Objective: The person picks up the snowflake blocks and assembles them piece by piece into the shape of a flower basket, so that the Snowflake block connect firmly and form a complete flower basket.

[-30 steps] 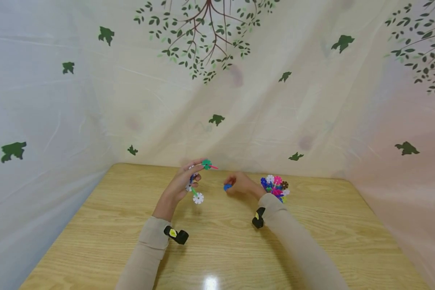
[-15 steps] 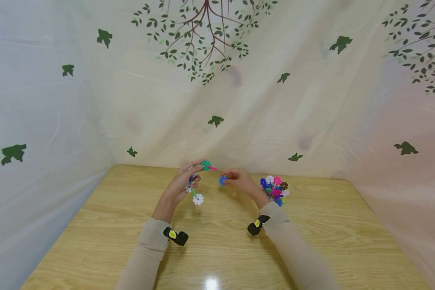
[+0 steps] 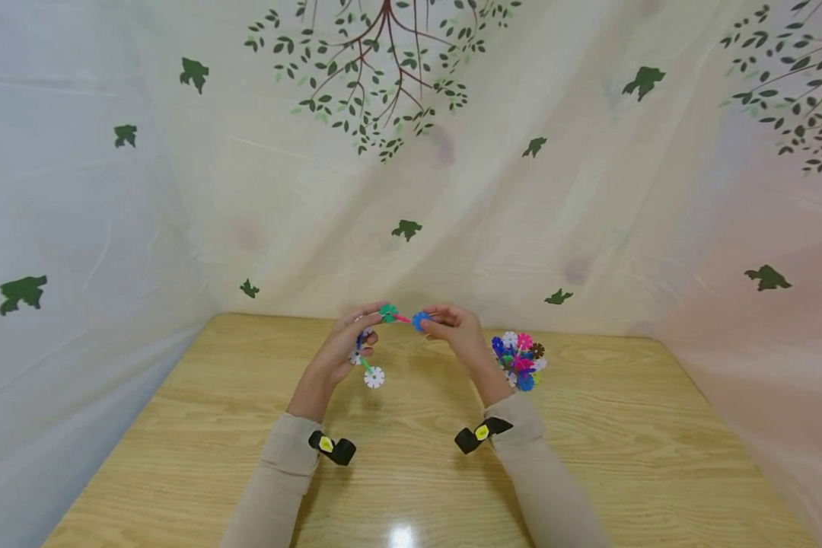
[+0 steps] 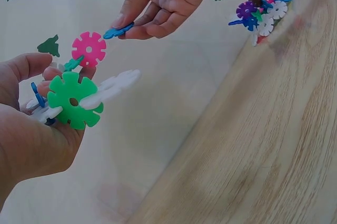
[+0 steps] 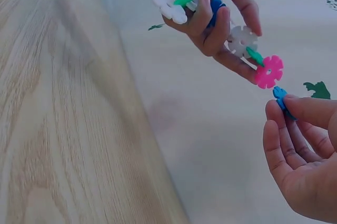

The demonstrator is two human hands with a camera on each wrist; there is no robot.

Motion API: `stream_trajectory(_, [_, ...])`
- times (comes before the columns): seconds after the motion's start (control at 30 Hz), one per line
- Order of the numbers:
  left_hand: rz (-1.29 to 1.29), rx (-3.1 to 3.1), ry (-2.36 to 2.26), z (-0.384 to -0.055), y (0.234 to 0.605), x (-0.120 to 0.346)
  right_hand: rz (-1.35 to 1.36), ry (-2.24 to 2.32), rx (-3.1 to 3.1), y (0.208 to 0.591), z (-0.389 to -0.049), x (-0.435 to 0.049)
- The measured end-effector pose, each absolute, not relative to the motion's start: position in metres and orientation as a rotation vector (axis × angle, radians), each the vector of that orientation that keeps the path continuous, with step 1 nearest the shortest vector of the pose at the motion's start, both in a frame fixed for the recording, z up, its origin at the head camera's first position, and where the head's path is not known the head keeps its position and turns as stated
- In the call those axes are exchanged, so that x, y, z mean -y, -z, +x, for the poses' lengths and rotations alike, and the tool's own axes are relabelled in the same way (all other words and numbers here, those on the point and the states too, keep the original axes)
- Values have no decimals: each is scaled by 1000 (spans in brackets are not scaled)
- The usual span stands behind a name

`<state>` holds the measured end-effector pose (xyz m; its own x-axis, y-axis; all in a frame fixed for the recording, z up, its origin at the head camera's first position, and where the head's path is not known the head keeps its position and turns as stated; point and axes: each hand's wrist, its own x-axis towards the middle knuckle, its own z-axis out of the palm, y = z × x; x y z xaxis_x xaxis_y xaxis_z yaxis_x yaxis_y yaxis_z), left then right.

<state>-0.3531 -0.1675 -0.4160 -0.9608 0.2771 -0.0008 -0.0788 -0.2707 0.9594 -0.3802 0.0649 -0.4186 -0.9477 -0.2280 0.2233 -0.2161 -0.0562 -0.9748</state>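
My left hand (image 3: 339,346) grips a chain of interlocking snowflake discs between fingers and thumb. At the chain's far end a pink disc (image 4: 89,49) is slotted into a dark green disc (image 3: 387,313). A light green disc (image 4: 62,91) and a white disc (image 3: 374,377) hang at the near end; blue and white discs between them are partly hidden by the fingers. With thumb and fingertips my right hand (image 3: 462,331) pinches a single blue disc (image 5: 284,103). Its edge is right beside the pink disc's rim; whether they touch, I cannot tell.
A pile of loose multicoloured snowflake discs (image 3: 523,364) lies on the wooden table (image 3: 623,426), right of my right hand. Behind the table's back edge hangs a pale cloth (image 3: 479,251) printed with leaves and branches. Each wrist wears a black camera band.
My right hand has moved up and left from beside the pile, bringing the blue disc close to the pink one. The left hand and its chain have stayed nearly still.
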Motion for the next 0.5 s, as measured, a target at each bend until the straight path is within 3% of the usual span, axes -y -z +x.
stream_trajectory(0.5, [283,-1754,-2310,-355,417,166,-481,2296,-2093,424,-378,-57])
